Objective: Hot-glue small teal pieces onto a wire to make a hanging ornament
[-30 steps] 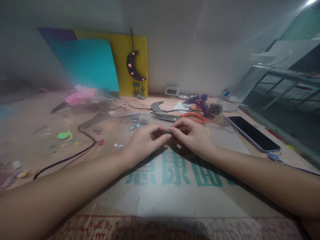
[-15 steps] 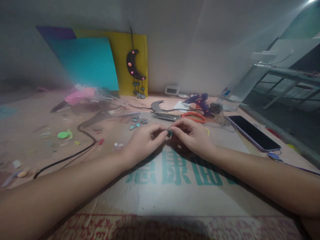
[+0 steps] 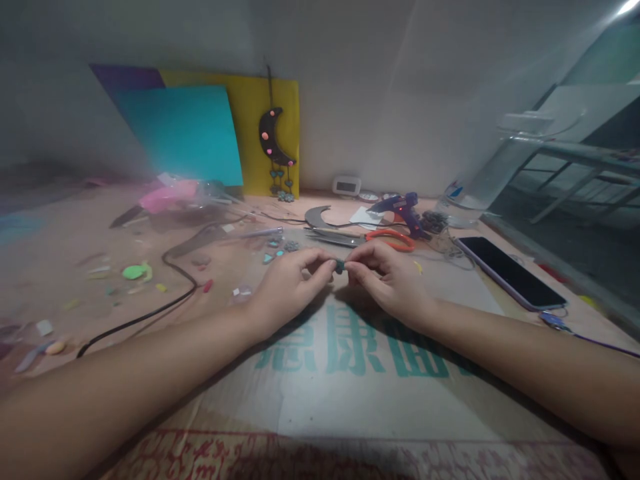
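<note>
Between my fingertips is a small dark green piece (image 3: pixel 340 266), too small to make out its kind. My left hand (image 3: pixel 297 283) pinches it from the left, thumb against forefinger. From the right, my right hand (image 3: pixel 390 280) pinches its other side. Just beyond my hands lie orange-handled scissors (image 3: pixel 390 240) and a grey crescent moon shape (image 3: pixel 317 217). Small teal pieces (image 3: pixel 269 257) rest to the left of my left hand. A dark crescent moon ornament (image 3: pixel 273 140) with pink dots and hanging teal charms leans against a yellow sheet (image 3: pixel 245 100).
A purple glue gun (image 3: pixel 406 212) stands at the back near a clear plastic jug (image 3: pixel 470 207). A phone (image 3: pixel 513 272) lies at the right. A black cord (image 3: pixel 145 313) winds across the left side among scraps, with a bright green piece (image 3: pixel 134 272) there.
The view has shifted slightly, so everything sits a little lower and to the right. Both hands keep their pinch on the small green piece, with the right fingertips slightly farther from the left.
</note>
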